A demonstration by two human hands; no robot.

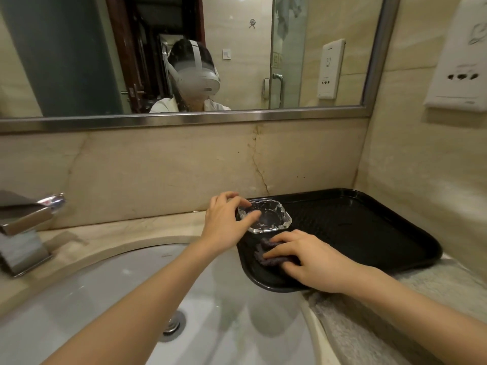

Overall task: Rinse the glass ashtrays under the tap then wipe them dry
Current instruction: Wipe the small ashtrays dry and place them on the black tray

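Landmark: tray (369, 222), black, on the counter right of the sink (131, 299).

Ashtray (264, 216) sits on the tray's far-left corner, upright, bowl up. Left hand (226, 219) has it by the left rim: thumb inside the bowl, fingers curled over the outer edge, a pinch grip. Can't tell if it's lifted or resting on the tray; looks seated.

Right hand (313, 259) is on the tray's near-left part, fingers curled over a dark cloth (266, 255), holding it down or bunching it. Cloth lies just beside the ashtray, nearer the camera; not touching it as far as I can see.

Tap (29, 225) is far left of the tray, across the sink. No water running in view.

Progress, my read: only one ashtray is visible, rest of the tray holds nothing else. Cloth in hand plus ashtray over the tray rather than the sink suggests the wipe stage, starting or finishing. Can't tell whether the glass is wet or dry. If it's unrinsed, rinse and wipe both remain.
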